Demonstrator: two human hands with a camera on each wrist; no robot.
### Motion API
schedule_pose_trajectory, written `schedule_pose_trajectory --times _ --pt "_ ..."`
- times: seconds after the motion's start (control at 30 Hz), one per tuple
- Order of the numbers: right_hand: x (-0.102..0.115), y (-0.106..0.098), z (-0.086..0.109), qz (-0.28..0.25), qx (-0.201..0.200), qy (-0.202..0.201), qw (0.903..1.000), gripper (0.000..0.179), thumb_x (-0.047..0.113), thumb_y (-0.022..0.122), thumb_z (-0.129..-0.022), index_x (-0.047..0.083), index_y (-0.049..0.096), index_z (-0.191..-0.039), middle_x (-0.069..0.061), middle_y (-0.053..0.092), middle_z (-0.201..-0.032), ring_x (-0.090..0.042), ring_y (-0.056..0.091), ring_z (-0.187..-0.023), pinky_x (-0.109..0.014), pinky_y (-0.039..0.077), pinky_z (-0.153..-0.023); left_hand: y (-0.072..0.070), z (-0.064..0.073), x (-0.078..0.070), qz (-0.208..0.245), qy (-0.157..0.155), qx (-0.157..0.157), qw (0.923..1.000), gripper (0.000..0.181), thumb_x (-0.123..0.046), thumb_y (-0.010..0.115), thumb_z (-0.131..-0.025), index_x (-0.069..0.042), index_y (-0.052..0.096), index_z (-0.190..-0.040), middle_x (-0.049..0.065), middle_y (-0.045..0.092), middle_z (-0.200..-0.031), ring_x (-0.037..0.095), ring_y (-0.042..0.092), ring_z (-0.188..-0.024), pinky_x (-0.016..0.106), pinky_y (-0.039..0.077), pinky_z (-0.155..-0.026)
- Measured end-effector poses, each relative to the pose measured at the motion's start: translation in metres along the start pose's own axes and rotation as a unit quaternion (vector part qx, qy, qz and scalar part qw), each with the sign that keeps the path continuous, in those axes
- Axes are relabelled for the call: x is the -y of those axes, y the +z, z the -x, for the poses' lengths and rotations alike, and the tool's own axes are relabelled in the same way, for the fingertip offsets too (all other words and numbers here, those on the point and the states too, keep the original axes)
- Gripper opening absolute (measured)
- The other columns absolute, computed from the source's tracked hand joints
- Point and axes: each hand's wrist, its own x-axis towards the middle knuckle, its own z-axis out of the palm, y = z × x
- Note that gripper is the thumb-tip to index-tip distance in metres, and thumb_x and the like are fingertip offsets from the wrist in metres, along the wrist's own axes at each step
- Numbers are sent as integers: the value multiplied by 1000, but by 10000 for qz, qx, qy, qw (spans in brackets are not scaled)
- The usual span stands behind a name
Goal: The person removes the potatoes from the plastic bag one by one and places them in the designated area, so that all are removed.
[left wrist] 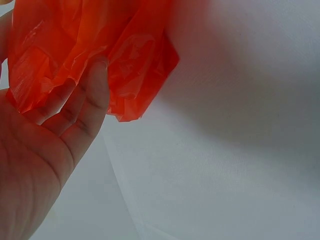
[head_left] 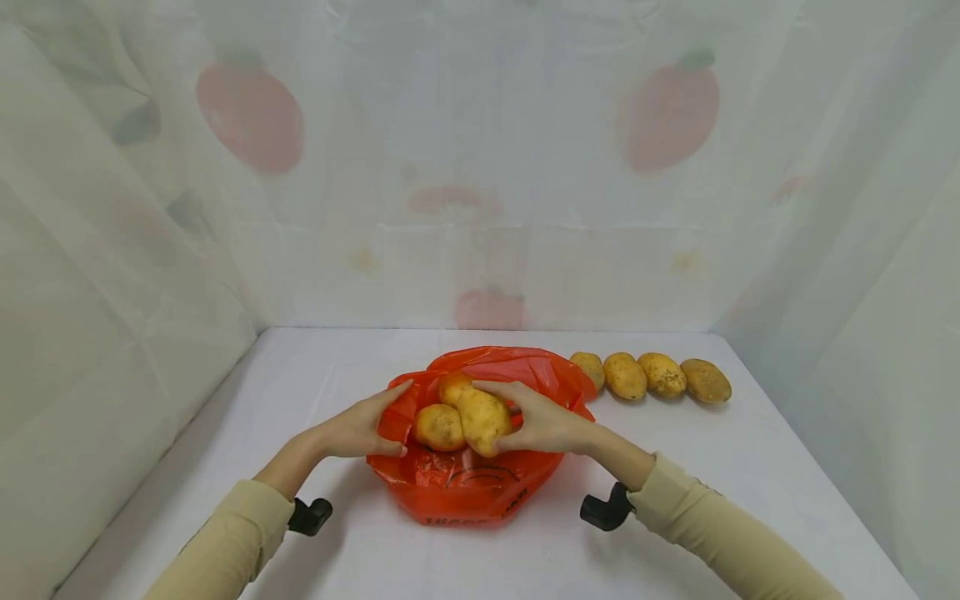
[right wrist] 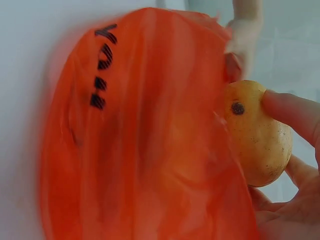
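Observation:
A red plastic bag [head_left: 472, 492] with black print lies on the white table, its mouth spread wide. Two potatoes [head_left: 438, 427] show inside it. My right hand [head_left: 543, 421] grips another potato [head_left: 483, 419] between thumb and fingers, over the bag's mouth and overlapping those two in the head view. In the right wrist view this potato [right wrist: 260, 140] has a dark spot and sits just past the bag's edge. At the bag's left rim, my left hand [head_left: 360, 429] holds the plastic, fingers bent against it in the left wrist view.
Several potatoes [head_left: 663, 375] stand in a row at the back right, the leftmost partly behind the bag's rim. White cloth [head_left: 480, 275] with faded fruit prints hangs behind the table and along both sides. A black wrist camera [head_left: 606, 508] sits under each cuff.

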Motion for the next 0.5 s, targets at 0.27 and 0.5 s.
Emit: schedule_pose_trajectory --times 0.27,0.5 --pt "1 -17 11 -76 -318 315 9990 75 29 73 -78 44 31 -138 11 34 -140 -16 39 -123 -43 43 -96 0 0 -2 24 -109 19 9999 93 -25 74 -75 -17 18 -148 10 28 -148 31 29 -134 53 33 -103" --pt "1 -34 23 -24 -575 707 9958 75 33 74 -76 46 31 -136 9 36 -140 -20 38 -123 -44 43 -94 0 0 -2 28 -57 28 10000 93 -26 75 -75 -15 18 -148 12 28 -148 33 29 -133 54 33 -102"
